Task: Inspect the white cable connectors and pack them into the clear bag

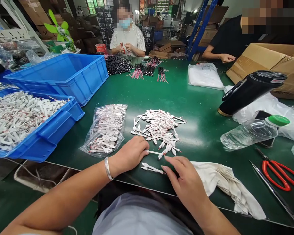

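Observation:
My left hand [134, 152] is closed, its fingertips pinching the end of a small white cable connector [154, 152] beside the loose heap. My right hand [183, 176] has thumb and forefinger apart, its fingertips close to a pair of white cable connectors [152, 167] lying near the table's front edge. Just beyond both hands spreads a heap of white cable connectors [159, 125], some with short red wire ends. To its left lies a clear plastic bag [107, 129] filled with the same kind of pieces.
A blue bin [51, 143] full of connectors and another blue bin [88, 78] stand left. On the right are a white cloth [218, 179], red-handled scissors [279, 173], tweezers [271, 189], a water bottle [250, 132] and a black tumbler [250, 91]. Two people sit across the table.

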A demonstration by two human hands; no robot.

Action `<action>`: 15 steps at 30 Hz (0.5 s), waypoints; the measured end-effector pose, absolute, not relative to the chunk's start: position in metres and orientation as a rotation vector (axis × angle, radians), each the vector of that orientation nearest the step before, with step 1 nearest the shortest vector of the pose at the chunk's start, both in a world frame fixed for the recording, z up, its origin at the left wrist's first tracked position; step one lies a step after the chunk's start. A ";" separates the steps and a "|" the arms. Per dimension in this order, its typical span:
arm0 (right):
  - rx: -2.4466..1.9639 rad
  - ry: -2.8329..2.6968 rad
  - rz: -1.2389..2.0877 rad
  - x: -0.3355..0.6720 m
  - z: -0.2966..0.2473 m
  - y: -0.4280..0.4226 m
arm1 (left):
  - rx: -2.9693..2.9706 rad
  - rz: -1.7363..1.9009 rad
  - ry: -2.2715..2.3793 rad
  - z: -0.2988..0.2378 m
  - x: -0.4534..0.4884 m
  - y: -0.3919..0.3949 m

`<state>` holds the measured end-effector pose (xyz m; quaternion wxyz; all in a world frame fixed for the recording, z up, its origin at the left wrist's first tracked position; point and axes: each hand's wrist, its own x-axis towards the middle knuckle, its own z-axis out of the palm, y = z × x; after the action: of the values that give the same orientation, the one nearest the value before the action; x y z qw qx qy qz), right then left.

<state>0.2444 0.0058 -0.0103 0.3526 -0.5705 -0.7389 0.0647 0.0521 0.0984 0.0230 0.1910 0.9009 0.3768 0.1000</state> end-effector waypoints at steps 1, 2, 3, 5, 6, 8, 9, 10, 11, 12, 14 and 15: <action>-1.439 -1.892 0.107 0.245 -0.011 0.006 | 2.569 0.279 1.047 0.023 0.051 0.093; -1.402 -1.885 0.068 0.245 -0.011 0.007 | 2.606 0.269 1.030 0.023 0.050 0.088; -1.366 -1.895 0.060 0.246 -0.010 0.007 | 2.636 0.260 1.013 0.024 0.049 0.082; -1.296 -1.939 0.111 0.247 -0.009 0.005 | 2.642 0.263 0.975 0.029 0.047 0.070; -1.264 -1.958 0.150 0.247 -0.008 0.004 | 2.607 0.282 0.961 0.033 0.046 0.066; -1.230 -1.962 0.220 0.247 -0.005 0.002 | 2.441 0.344 0.958 0.040 0.045 0.059; -1.230 -1.948 0.252 0.247 -0.003 0.000 | 2.324 0.378 0.964 0.044 0.045 0.058; -1.234 -1.932 0.295 0.247 -0.001 -0.001 | 2.201 0.401 0.969 0.046 0.045 0.057; -1.244 -1.916 0.357 0.246 0.002 -0.003 | 2.079 0.413 0.975 0.049 0.046 0.056; -1.262 -1.894 0.432 0.246 0.004 -0.004 | 1.963 0.412 0.979 0.050 0.046 0.056; -1.328 -1.825 0.625 0.244 0.010 -0.006 | 1.759 0.379 0.984 0.051 0.047 0.056; -1.370 -1.768 0.740 0.243 0.013 -0.006 | 1.674 0.353 0.984 0.051 0.048 0.056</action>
<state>0.2427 -0.0060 0.0126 0.3828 -0.5373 -0.6932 0.2902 0.0482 0.0561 0.0509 0.5515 0.7075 0.4160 0.1493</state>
